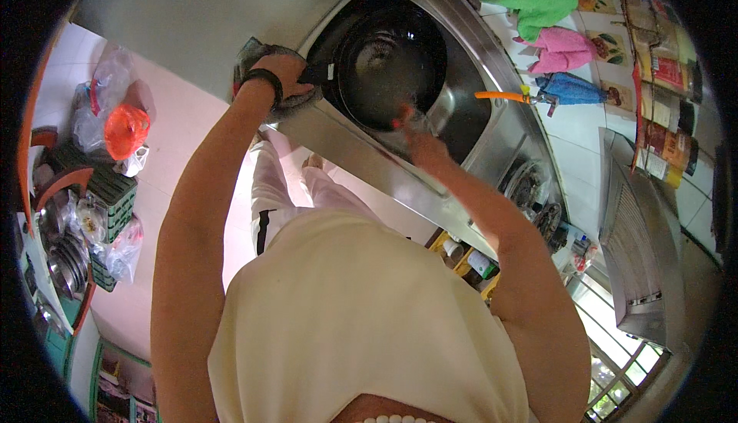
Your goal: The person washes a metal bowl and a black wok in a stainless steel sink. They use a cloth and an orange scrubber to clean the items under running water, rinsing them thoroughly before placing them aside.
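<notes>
A black wok (424, 36) sits tilted in a stainless steel sink basin (481, 94), its inside wet and shiny. My left hand (282, 77), with a black band on the wrist, is closed around the wok's dark handle (318, 72) at the basin's left edge. Crumpled dark cloth-like material (253, 54) lies around and under that hand. At the wok's near rim is my right hand (424, 143), blurred by motion. Something red shows by its fingertips; whether the fingers hold anything is unclear.
A metal worktop (190, 13) extends left of the sink. An orange-tipped faucet (501, 95) juts in from the right, below green (539, 2), pink (562, 48) and blue cloths (571, 88). Pot lids (527, 183) lean at the right. Crates (112, 198) and bags stand left.
</notes>
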The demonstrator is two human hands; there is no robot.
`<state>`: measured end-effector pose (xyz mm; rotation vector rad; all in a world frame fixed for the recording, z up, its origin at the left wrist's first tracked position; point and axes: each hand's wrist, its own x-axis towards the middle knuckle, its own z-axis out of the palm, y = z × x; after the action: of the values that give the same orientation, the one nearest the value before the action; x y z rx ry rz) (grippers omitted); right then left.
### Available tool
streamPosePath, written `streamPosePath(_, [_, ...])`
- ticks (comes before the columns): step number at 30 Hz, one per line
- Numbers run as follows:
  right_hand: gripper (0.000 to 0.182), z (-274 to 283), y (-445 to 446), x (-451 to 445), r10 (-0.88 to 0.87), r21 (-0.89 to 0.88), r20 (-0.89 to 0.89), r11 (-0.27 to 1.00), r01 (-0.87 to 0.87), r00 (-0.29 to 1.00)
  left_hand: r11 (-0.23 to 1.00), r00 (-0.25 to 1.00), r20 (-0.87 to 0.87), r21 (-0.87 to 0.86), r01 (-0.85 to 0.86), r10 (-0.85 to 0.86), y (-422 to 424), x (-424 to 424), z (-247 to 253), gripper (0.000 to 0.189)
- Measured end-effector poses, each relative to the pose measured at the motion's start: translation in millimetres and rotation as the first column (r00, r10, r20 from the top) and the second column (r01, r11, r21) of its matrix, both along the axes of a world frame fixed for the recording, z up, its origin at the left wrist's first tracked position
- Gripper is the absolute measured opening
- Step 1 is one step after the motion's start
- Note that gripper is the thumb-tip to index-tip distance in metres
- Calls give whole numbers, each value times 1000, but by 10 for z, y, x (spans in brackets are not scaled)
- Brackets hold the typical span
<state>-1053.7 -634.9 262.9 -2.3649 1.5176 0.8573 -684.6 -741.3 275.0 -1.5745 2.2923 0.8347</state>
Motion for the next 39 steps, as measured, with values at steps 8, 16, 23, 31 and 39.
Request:
streamPosePath(8, [26,287,-427,381,-771,528,129,586,615,623,999,1000,3,32,24,-24,12,-17,103,55])
streamPosePath(16, [36,57,-285,-203,-988,820,118,38,570,-103,998,999,51,61,4,-7,1,-45,164,55])
streamPosePath(23, [33,-377,-657,-225,-944,713,123,298,635,305,999,995,95,22,28,-30,-23,-51,157,53])
streamPosePath(31, [31,-915,-685,-374,-168,14,358,985,174,918,993,995,92,117,24,-35,-66,-71,199,59])
streamPosePath(39, [39,-612,-828,-172,-227,28,320,973,230,920,996,995,97,89,20,-29,-27,-32,112,59])
